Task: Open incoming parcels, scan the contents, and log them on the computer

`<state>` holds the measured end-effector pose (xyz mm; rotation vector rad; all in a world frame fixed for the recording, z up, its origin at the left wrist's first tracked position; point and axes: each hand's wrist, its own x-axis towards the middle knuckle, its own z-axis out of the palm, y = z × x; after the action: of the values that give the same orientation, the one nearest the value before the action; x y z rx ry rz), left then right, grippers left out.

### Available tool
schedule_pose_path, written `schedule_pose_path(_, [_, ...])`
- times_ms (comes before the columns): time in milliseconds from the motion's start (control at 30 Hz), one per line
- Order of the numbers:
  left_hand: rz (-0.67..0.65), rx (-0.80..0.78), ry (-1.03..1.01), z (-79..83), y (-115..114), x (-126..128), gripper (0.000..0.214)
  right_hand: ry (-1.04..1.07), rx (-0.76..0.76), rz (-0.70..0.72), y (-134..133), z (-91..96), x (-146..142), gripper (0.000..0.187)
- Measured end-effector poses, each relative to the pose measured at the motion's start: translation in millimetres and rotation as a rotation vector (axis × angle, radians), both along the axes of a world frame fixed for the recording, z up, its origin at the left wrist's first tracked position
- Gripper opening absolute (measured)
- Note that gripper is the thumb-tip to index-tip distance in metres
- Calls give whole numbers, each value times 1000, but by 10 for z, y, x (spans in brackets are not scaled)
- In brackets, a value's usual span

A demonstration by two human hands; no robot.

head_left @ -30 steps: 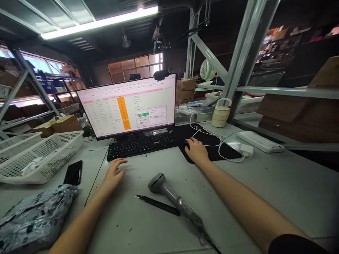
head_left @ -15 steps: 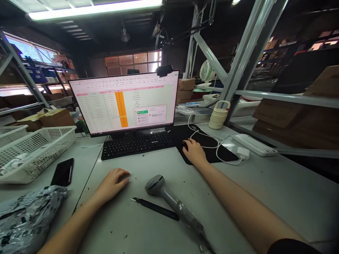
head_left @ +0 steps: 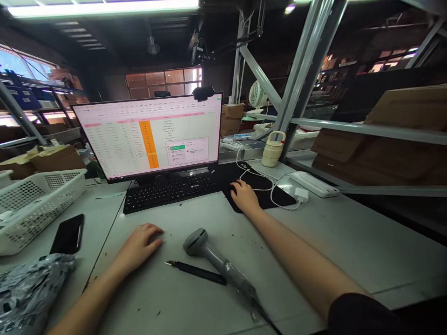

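My left hand (head_left: 142, 243) rests on the grey tabletop, thumb apart from the loosely bent fingers, holding nothing. My right hand (head_left: 245, 196) lies over a dark computer mouse (head_left: 232, 188) on the black mouse pad (head_left: 279, 197); the palm hides most of it. Between my forearms lies a grey handheld barcode scanner (head_left: 213, 256) with its handle wrapped in clear plastic. Beside it, a black craft knife (head_left: 195, 271) points its blade toward my left hand. Behind my hands are a black keyboard (head_left: 167, 191) and a monitor (head_left: 150, 135) showing a spreadsheet and a small pop-up window.
At left are a white perforated basket (head_left: 42, 200), a black phone (head_left: 68, 234) and a crumpled grey plastic parcel (head_left: 33, 291). A cream bottle (head_left: 272, 151), a white power strip (head_left: 314, 184) and a white charger with cable (head_left: 301, 195) stand at right, near metal shelving (head_left: 303, 70).
The view has turned slightly right, so everything appears shifted left. My hands keep about the same places on the table and mouse pad, and the screen content looks the same.
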<state>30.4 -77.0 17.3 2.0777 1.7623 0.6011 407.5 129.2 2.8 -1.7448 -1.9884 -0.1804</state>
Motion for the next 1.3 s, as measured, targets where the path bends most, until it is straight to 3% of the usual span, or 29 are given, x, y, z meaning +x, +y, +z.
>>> schedule_pose_path(733, [-11,18,24,-34,-1,-2,32,-7,11,1,-1,-4,3,40])
schedule_pose_path(1300, [10,3,18,49,-44,71,29,-12,7,22,13,-19,13,40])
